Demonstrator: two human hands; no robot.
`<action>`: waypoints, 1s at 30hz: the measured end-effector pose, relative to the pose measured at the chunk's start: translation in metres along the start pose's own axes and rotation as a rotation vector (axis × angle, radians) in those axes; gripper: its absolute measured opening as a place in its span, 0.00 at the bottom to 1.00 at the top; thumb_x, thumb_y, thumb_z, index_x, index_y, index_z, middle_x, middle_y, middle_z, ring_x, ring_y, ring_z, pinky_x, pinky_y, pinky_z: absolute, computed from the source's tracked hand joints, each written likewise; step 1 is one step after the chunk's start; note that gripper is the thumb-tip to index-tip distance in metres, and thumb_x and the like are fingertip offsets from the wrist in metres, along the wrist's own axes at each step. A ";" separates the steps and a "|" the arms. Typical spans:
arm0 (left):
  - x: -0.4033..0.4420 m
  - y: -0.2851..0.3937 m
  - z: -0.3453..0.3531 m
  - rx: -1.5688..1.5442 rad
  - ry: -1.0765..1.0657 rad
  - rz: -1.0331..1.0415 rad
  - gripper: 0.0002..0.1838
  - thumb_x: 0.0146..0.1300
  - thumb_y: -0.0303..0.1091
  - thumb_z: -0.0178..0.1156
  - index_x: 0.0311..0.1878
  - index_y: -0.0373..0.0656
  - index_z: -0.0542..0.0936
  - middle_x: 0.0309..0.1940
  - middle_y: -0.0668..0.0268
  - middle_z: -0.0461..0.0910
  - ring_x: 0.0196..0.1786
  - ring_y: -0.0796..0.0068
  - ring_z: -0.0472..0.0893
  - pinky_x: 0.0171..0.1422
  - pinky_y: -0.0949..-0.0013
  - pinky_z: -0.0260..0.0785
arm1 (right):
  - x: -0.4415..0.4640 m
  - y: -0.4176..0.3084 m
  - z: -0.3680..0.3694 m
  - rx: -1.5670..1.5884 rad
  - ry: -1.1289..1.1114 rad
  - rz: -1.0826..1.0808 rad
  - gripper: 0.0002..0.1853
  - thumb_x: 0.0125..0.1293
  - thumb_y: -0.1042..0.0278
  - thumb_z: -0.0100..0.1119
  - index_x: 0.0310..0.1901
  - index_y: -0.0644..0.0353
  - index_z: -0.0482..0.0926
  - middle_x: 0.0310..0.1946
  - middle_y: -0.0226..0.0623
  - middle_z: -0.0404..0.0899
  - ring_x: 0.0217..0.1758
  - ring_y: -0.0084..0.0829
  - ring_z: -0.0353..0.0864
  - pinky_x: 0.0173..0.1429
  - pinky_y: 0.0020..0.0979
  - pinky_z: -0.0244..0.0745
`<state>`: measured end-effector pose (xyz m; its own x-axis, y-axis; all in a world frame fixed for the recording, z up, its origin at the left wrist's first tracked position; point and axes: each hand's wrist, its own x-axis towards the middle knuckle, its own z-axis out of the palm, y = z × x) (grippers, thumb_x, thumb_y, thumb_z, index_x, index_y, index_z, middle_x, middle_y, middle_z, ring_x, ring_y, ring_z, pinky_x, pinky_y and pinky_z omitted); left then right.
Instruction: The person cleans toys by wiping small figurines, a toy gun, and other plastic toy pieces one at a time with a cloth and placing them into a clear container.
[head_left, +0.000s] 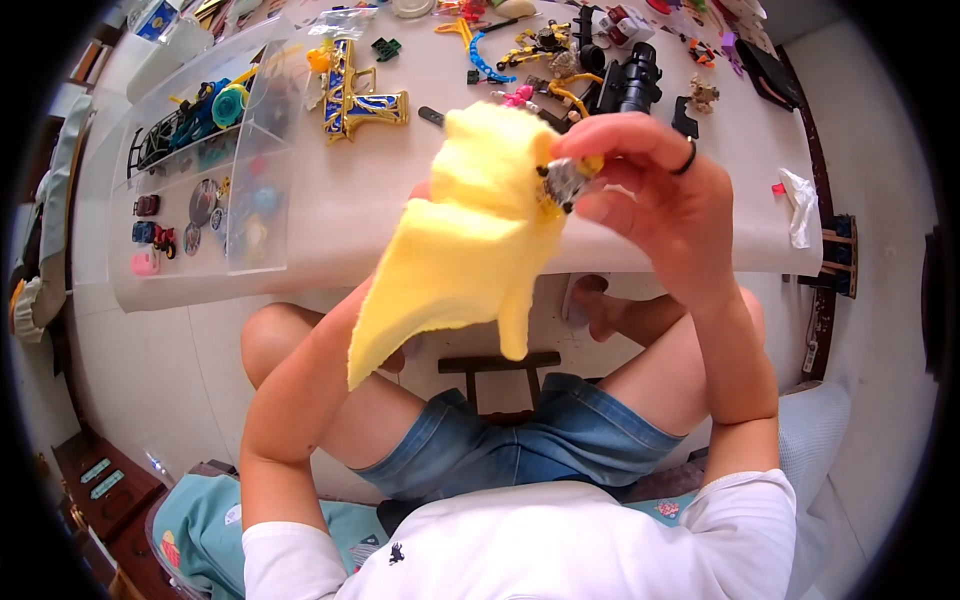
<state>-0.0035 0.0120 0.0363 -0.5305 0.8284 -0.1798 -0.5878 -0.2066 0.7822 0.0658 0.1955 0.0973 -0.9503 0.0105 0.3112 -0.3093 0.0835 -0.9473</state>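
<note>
A soft yellow cloth [470, 240] hangs in front of my chest, above the table's near edge. My left hand [420, 191] is behind it, gripping it from underneath; the cloth hides nearly all its fingers. To the right, my right hand [655, 185], with a black ring on one finger, pinches a small silver and yellow toy piece [568, 182] with black bits. This piece touches the cloth's right side. Its exact kind is hard to make out.
On the white-covered table [370, 220], a clear divided box [255, 150] with toy parts stands at left. Behind the cloth lie a blue and gold toy gun [350, 100], a black scope [636, 78] and several small toys. A white wrapper [800, 205] lies at right.
</note>
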 end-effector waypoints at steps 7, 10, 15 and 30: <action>-0.009 -0.003 -0.008 -0.094 0.033 -0.034 0.20 0.50 0.30 0.63 0.47 0.40 0.72 0.37 0.68 0.76 0.38 0.81 0.76 0.40 0.74 0.70 | 0.001 0.000 -0.009 0.254 -0.025 0.069 0.17 0.56 0.74 0.60 0.47 0.66 0.72 0.42 0.35 0.75 0.43 0.19 0.72 0.50 0.21 0.69; -0.005 -0.013 -0.005 0.007 0.165 0.072 0.19 0.50 0.30 0.63 0.47 0.39 0.72 0.37 0.68 0.76 0.38 0.81 0.76 0.40 0.74 0.71 | 0.001 0.002 -0.007 0.192 -0.079 0.048 0.16 0.55 0.74 0.61 0.46 0.64 0.74 0.43 0.35 0.75 0.40 0.18 0.72 0.48 0.20 0.69; -0.001 0.007 0.005 0.133 0.045 0.179 0.19 0.50 0.30 0.64 0.46 0.38 0.72 0.38 0.67 0.77 0.39 0.80 0.76 0.41 0.74 0.70 | 0.001 0.007 0.000 0.008 -0.115 0.031 0.14 0.52 0.74 0.63 0.42 0.59 0.78 0.40 0.32 0.70 0.35 0.17 0.71 0.40 0.16 0.70; 0.001 0.010 0.006 0.020 0.119 0.130 0.18 0.49 0.28 0.64 0.45 0.36 0.74 0.37 0.67 0.77 0.37 0.83 0.76 0.39 0.76 0.69 | 0.003 0.003 0.008 -0.370 -0.068 -0.112 0.24 0.47 0.70 0.67 0.49 0.58 0.74 0.40 0.34 0.72 0.35 0.23 0.73 0.41 0.22 0.71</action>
<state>-0.0060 0.0139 0.0478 -0.6708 0.7274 -0.1447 -0.4974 -0.2965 0.8153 0.0618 0.1876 0.0949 -0.9152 -0.0844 0.3939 -0.3896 0.4345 -0.8120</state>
